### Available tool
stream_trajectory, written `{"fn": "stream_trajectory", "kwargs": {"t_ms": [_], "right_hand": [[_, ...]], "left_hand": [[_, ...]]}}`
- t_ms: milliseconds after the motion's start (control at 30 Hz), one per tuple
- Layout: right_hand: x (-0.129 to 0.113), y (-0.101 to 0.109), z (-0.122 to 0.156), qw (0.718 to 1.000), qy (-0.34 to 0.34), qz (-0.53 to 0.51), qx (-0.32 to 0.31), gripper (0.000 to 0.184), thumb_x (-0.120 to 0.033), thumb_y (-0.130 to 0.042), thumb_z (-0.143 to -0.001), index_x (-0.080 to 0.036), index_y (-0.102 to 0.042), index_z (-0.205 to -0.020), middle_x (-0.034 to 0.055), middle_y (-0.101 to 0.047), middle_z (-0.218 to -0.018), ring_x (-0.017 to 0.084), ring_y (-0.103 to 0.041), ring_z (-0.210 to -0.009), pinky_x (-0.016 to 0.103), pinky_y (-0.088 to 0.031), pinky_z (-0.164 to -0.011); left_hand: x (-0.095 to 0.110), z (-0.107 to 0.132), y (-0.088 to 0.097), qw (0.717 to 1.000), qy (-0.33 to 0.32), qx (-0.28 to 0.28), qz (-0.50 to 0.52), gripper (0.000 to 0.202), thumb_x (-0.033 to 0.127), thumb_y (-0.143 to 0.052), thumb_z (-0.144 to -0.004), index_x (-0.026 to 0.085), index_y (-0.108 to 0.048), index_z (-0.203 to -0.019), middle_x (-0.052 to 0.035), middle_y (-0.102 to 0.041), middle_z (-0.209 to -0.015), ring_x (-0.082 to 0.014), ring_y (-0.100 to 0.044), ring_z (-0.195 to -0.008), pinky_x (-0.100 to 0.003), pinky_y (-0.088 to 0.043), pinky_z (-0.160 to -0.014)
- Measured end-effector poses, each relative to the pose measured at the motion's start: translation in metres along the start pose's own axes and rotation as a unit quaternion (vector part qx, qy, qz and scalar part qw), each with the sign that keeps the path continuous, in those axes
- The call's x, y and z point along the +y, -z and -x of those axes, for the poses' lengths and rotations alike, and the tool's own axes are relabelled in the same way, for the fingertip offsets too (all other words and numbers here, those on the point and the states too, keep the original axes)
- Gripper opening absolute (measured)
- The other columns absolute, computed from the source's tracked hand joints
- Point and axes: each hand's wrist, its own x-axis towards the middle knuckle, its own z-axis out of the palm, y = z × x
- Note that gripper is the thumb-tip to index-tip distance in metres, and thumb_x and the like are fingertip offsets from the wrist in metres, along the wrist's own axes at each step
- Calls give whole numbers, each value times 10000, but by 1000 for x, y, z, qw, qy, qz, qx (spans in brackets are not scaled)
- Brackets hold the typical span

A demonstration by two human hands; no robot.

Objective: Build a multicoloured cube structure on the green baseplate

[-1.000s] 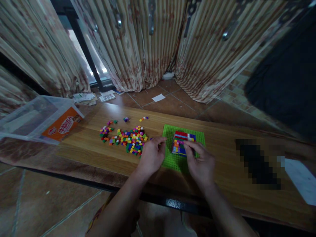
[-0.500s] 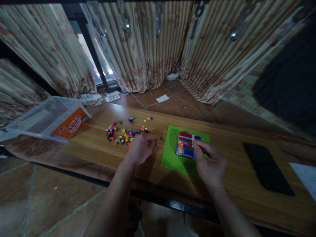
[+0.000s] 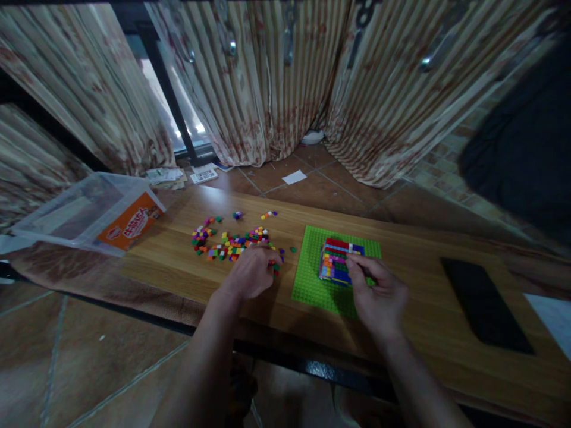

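Note:
A green baseplate (image 3: 312, 285) lies on the wooden table (image 3: 414, 333). On it stands a block of stacked small bricks (image 3: 338, 261) in red, blue, yellow and other colours. My right hand (image 3: 377, 294) rests on the plate with curled fingers touching the block's right side. A pile of loose coloured bricks (image 3: 232, 242) is spread to the left of the plate. My left hand (image 3: 252, 270) lies over the pile's near right edge, fingers curled down onto the bricks; what they grip is hidden.
A clear plastic tub with an orange label (image 3: 89, 217) lies at the table's left end. A black phone (image 3: 484, 306) lies flat to the right, with white paper (image 3: 551, 315) beyond it. Striped curtains (image 3: 276, 83) hang behind. Tiled floor lies below the near edge.
My left hand has left the baseplate's edge and moved left onto the loose brick pile. My right hand has stayed against the brick block. The camera has shifted slightly.

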Motion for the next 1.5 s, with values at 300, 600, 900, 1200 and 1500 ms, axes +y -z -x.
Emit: {"fn": "stream_trajectory", "kwargs": {"t_ms": [300,600,900,1200,1500], "right_hand": [[-1,1,-1,1000,-2,-9,2,131,-309,-646,-872,-223,-745,-883,24,-739,-867,155,-683,-777,292,-547,-724],[-17,5,-2,993,-22,-67,-91,140,-298,-630,-888,-257,-736,-970,30,-727,-961,165,-675,-854,303,-548,-749],[-28,5,-1,982,16,-128,-140,218,-217,-675,-860,-288,-703,-1063,24,-693,-999,152,-656,-871,298,-549,-770],[-9,25,-13,994,8,-12,-105,185,-324,-624,-893,-251,-714,-1037,32,-688,-967,161,-650,-827,307,-541,-744],[-1,25,-15,984,13,83,-156,219,-301,-560,-920,-234,-706,-1068,63,-682,-1045,206,-651,-931,370,-532,-838]], "left_hand": [[7,-2,2,1000,-14,6,-9,231,60,-542,-730,193,-718,-799,-69,-686,-893,-228,-613,-953,-351,-483,-895],[41,-6,4,912,12,18,409,166,272,-601,-847,163,-689,-937,-37,-698,-846,-145,-615,-777,-262,-486,-732],[83,-14,-22,780,67,-21,622,279,366,-692,-789,145,-700,-958,-6,-652,-726,-99,-572,-647,-232,-482,-663],[79,-19,-25,841,90,36,532,260,317,-600,-833,138,-660,-1011,-6,-677,-712,-113,-596,-632,-225,-455,-601],[65,-20,-30,919,118,80,368,211,237,-560,-838,165,-722,-951,-24,-740,-868,-155,-660,-782,-259,-498,-737]]}}
